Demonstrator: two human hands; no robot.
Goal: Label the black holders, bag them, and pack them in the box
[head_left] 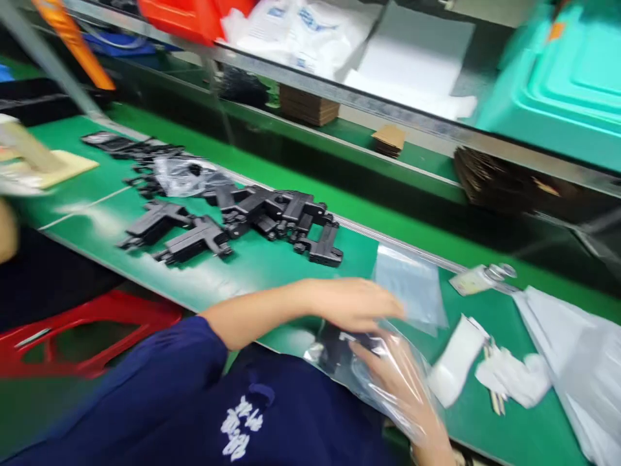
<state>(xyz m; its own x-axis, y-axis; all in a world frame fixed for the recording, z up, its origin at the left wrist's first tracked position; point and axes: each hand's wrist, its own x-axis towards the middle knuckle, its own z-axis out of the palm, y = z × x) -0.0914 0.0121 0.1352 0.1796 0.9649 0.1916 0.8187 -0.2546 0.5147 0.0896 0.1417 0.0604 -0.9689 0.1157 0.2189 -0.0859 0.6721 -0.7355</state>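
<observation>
A clear plastic bag (388,395) lies over the table's near edge, with a dark item (334,346) at its left end. My right hand (392,366) appears to be within or behind the clear film, its fingers curled toward the dark item. Above it, my left hand (356,304) reaches across, blurred, fingers pointing right, close to the top of the bag. What my left fingers touch is smeared by motion. Flat clear bags (410,285) rest just beyond my hands. Several black plastic parts (194,239) are spread on the green table (252,278) to the left.
White paper (458,362), crumpled tissue (514,378) and a small bottle (480,278) lie right of my hands. White sheeting (577,369) covers the right end. A shelf (339,90) with a turquoise bin (572,90) spans the back. A red stool (97,323) stands left.
</observation>
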